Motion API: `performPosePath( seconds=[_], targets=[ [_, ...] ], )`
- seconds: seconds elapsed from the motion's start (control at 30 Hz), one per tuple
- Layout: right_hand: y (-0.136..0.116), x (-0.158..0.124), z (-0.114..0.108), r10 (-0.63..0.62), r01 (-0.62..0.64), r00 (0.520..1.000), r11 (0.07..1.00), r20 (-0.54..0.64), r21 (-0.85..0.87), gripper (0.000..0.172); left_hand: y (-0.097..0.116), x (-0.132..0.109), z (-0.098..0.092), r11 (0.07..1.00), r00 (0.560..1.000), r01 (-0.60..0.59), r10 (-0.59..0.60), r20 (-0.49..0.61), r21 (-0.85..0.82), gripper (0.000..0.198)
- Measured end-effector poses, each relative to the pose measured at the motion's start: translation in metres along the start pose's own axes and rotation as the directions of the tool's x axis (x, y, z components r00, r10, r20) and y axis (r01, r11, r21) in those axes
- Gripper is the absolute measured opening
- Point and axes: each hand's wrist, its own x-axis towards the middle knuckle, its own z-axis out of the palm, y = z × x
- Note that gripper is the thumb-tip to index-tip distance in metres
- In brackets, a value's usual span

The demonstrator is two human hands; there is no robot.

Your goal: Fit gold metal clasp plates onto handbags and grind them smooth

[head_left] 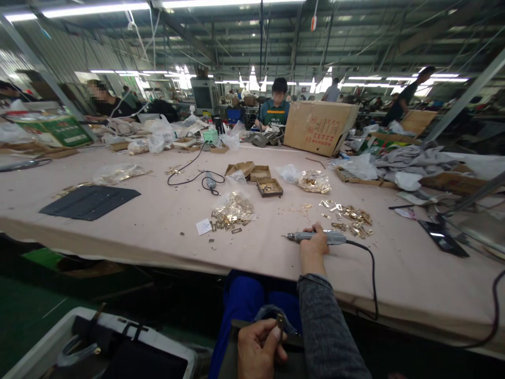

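My right hand (314, 245) lies on the pink table (158, 221), fingers wrapped round a grey corded electric screwdriver (315, 237) that points left. My left hand (258, 347) is low at my lap, below the table edge, pinching a small brass metal fitting (280, 320) against a dark flat piece (236, 352). Loose brass fittings (349, 217) are scattered just beyond the right hand. A second heap of fittings (232, 210) in a clear bag lies to the left of it.
Small cardboard trays (258, 179) of parts, another corded tool (210, 181) and a dark grey mat (90, 201) lie on the table. A large cardboard box (319, 126) stands at the back. People sit across the table. A white bin (98, 342) holding black bags sits at lower left.
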Motion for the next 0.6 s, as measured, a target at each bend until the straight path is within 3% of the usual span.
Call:
performPosePath(
  seconds=[0.17, 0.6],
  targets=[
    [0.0030, -0.0029, 0.0033, -0.041, 0.049, 0.990, 0.997, -0.134, 0.056, 0.032, -0.0007, 0.0002, -0.0008, 1.000, 1.000, -0.005, 0.005, 0.010, 0.012, 0.050],
    [0.0036, -0.0043, 0.0027, -0.019, 0.025, 0.996, 0.997, -0.092, 0.067, 0.035, -0.0048, 0.0007, -0.0002, 1.000, 1.000, -0.015, 0.016, 0.003, -0.008, 0.053]
  ],
)
